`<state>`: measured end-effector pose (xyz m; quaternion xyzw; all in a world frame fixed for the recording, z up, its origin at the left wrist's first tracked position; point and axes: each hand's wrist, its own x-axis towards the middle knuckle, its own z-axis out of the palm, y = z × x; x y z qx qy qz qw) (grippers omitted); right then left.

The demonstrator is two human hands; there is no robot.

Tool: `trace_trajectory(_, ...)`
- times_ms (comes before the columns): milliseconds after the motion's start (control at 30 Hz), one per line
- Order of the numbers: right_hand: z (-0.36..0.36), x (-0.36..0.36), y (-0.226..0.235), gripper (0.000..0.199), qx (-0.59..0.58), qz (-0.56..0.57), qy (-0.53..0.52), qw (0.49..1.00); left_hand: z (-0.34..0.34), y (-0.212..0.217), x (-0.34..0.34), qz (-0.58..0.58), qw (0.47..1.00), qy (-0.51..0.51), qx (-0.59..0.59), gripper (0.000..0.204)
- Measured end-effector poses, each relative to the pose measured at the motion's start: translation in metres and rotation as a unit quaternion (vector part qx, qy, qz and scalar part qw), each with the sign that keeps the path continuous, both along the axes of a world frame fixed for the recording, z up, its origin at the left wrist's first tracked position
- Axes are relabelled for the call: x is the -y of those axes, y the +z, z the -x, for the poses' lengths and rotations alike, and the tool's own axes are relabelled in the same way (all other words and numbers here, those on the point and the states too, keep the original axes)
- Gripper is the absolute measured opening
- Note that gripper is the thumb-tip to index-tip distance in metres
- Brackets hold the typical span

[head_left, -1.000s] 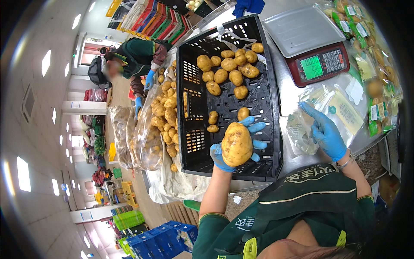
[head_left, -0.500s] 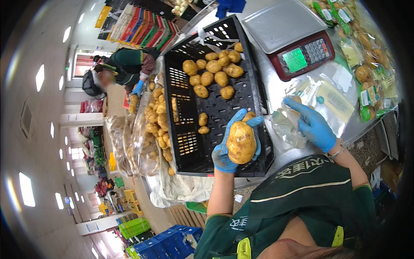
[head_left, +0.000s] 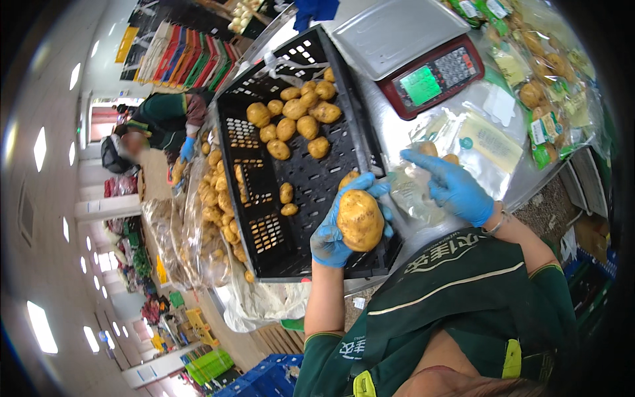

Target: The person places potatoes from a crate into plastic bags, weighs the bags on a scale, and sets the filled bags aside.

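The left hand (head_left: 338, 233) has carried the big potato (head_left: 360, 220) off the black crate (head_left: 264, 198) toward the clear bag (head_left: 423, 192).

A produce section or packing area of a grocery shop is shown. At the upper right of the frame an electronic weighing scale (head_left: 413, 56) with a steel pan and a lit green display is set on a metal tabletop (head_left: 397, 142). A black plastic crate (head_left: 301, 175) of loose potatoes is seen at the centre, and sealed bags of produce (head_left: 549, 86) are piled at the far right. Bagged potatoes (head_left: 211, 205) are stacked at the left, where another worker in green uniform (head_left: 159, 122) is bent over. Coloured crates (head_left: 178, 53) are stacked at the upper left.
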<state>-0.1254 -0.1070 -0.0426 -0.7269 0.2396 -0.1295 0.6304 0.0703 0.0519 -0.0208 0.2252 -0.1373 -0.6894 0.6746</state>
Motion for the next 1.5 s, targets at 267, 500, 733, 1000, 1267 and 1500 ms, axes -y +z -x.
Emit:
trace_trajectory(267, 0.005, 0.001, -0.005, 0.062, 0.065, 0.142, -0.04, 0.987, 0.036, 0.007, 0.053, -0.2, 0.802, -0.097, 0.555, 0.066)
trace_trajectory(500, -0.001, 0.11, 0.017, 0.065, 0.149, -0.015, -0.097, 0.984, 0.014, 0.06, 0.06, -0.029, 0.765, 0.095, 0.636, 0.057)
trace_trajectory(733, -0.061, 0.213, 0.162, 0.063, 0.208, 0.194, -0.046, 0.958, -0.011, 0.023, 0.014, -0.087, 0.82, 0.118, 0.554, 0.04)
trace_trajectory(1000, -0.123, 0.305, 0.139, 0.061, 0.056, 0.284, -0.124, 0.949, -0.021, -0.018, 0.013, -0.103, 0.769, 0.15, 0.613, 0.032)
trace_trajectory(1267, -0.074, 0.332, 0.05, 0.059, 0.147, 0.306, -0.293, 0.894, -0.028, -0.04, 0.007, -0.114, 0.639, 0.151, 0.745, 0.037)
trace_trajectory(1500, 0.027, 0.328, -0.02, 0.075, 0.051, 0.247, -0.32, 0.913, -0.024, -0.025, 0.018, -0.14, 0.65, 0.101, 0.74, 0.041)
